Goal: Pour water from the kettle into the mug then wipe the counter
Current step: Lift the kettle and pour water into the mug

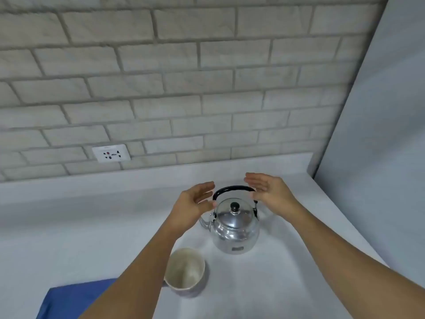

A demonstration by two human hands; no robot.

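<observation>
A shiny metal kettle (234, 231) with a black arched handle and a black lid knob stands upright on the white counter (287, 261), its spout pointing left. A cream mug (185, 271) stands in front of it to the left, and looks empty inside. My left hand (195, 204) hovers open at the left end of the kettle's handle, palm facing right. My right hand (269, 192) hovers open at the right end of the handle, palm facing left. Neither hand grips the kettle. A blue cloth (73, 300) lies at the near left, partly behind my left forearm.
A pale brick wall rises behind the counter above a raised back ledge (115, 183). A white power socket (111, 153) sits low on the wall at the left. A plain grey side wall (379, 157) closes the counter on the right.
</observation>
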